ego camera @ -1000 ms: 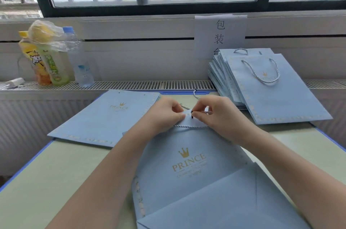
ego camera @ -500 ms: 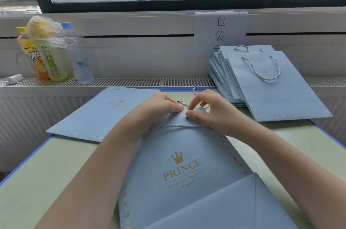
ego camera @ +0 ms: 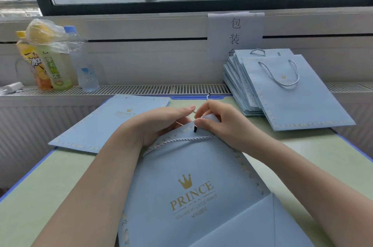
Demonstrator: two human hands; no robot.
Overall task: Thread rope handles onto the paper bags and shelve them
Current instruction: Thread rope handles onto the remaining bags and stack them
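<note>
A flat blue paper bag lies on the green table, its open top edge pointing toward the window, and both hands work at that edge. The right hand pinches the top edge of the bag between thumb and curled fingers, just beside the black tip of a rope handle that pokes out through the paper there. The left hand rests on the bag's top left corner with its fingers fairly straight; whether it holds the rope underneath I cannot tell. The rope itself lies in a loose line across the bag just below both hands. The bag looks light and thin, easy to crease or tear around the punched hole, so it is best held close to that hole with the paper kept flat. The twisted rope looks soft and limp, and only its stiff black tip seems fit for pushing through, so the tip is probably the place to grip. To the bag's upper right, a stack of finished bags with handles leans on the ledge; to its upper left lie bags without handles.
</note>
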